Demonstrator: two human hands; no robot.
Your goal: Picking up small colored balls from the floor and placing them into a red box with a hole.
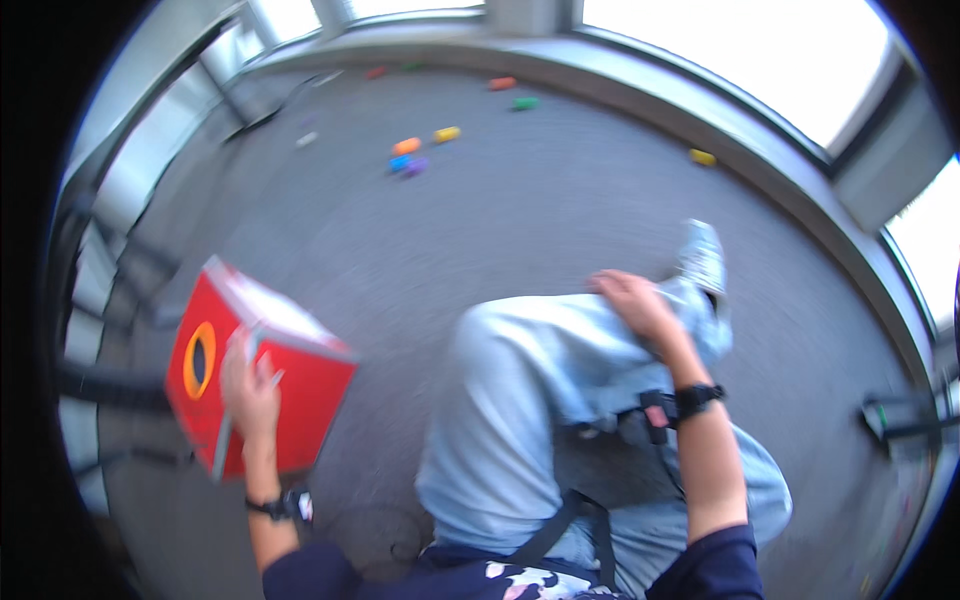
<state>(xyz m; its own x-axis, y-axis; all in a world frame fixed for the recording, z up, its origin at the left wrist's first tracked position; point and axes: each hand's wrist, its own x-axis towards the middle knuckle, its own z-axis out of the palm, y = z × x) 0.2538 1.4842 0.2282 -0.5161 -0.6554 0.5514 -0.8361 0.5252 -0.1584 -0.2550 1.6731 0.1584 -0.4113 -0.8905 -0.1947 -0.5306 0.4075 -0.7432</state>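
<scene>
My left hand point(248, 390) grips a large red book point(310, 395) at its grey spine, left of my legs. The book's covers stand slightly apart, with white page edges showing at the top. One cover carries a yellow ring with a dark centre. My right hand point(632, 300) lies flat over the lower leg of my light blue jeans point(520, 370), near a pale shoe point(702, 262), and holds nothing. Both wrists wear dark bands. The picture is smeared by motion, so finger detail is soft.
Small coloured cylinders lie scattered on the grey carpet point(330, 220): an orange one point(406, 146), a blue one point(400, 163), a yellow one point(447, 134), a green one point(525, 103) and several more. Dark furniture legs point(120, 390) stand at left. A window ledge point(640, 90) curves behind.
</scene>
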